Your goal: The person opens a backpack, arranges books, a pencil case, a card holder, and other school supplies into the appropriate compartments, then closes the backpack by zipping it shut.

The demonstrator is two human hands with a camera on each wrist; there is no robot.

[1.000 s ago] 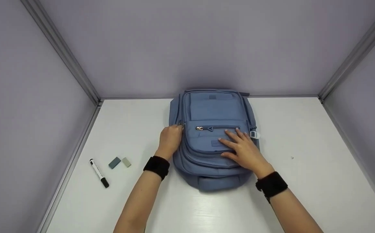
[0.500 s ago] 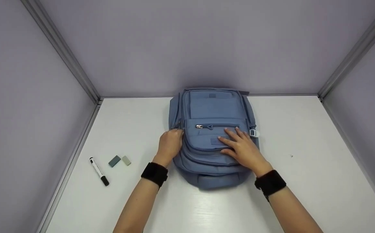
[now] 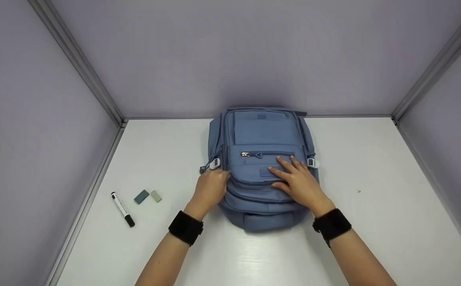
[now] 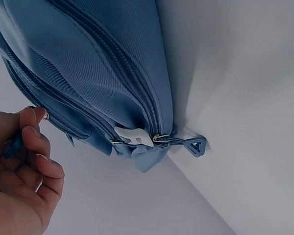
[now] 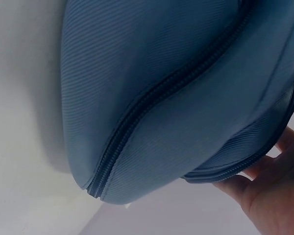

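A blue backpack [image 3: 264, 135] lies flat on the white table [image 3: 373, 178], its top towards the near edge. My left hand [image 3: 210, 188] is at the pack's left side, fingers curled and pinching a zipper pull [image 4: 12, 144] of a side zipper. Just beyond that hand a white buckle [image 3: 214, 163] and a loose blue pull tab [image 4: 197, 146] show. My right hand [image 3: 298, 182] presses flat on the front pocket with straight, spread fingers, below the short pocket zipper [image 3: 268, 155]. In the right wrist view the pack [image 5: 161, 73] fills the frame, with the palm [image 5: 274, 196] at its lower right.
A black-capped marker [image 3: 122, 209] and two small erasers [image 3: 141, 196] [image 3: 155, 196] lie at the table's left. Grey walls with metal rails close in the left, back and right sides.
My left hand has slid towards me along the backpack's left side with the zipper pull, uncovering the white buckle. The right hand has stayed pressed on the front pocket.
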